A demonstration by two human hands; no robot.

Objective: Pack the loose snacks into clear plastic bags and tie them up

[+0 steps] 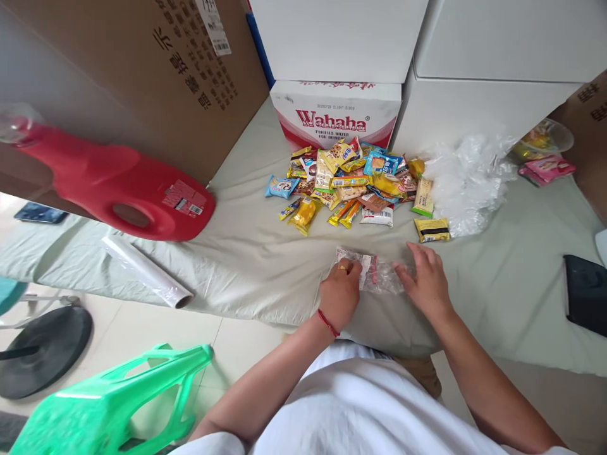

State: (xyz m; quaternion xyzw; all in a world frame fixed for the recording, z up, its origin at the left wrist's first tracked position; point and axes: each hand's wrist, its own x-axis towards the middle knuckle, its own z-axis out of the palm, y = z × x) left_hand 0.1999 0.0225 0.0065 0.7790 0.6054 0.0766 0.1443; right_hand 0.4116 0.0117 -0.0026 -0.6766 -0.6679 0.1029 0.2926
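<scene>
The left hand (pixel 339 292) pinches the near left edge of a clear plastic bag (pixel 374 273), fingers curled shut on the film. The bag lies flat on the cloth-covered worktop (pixel 256 253), long axis running left to right between the grips. It looks light, limp and slippery, best held by its edges. The right hand (pixel 427 281) presses its right end, fingers spread flat.

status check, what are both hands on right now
Left hand and right hand both pressing on clear plastic bag. Bag flat on sheet. Snack pile just beyond, not touching.
</scene>
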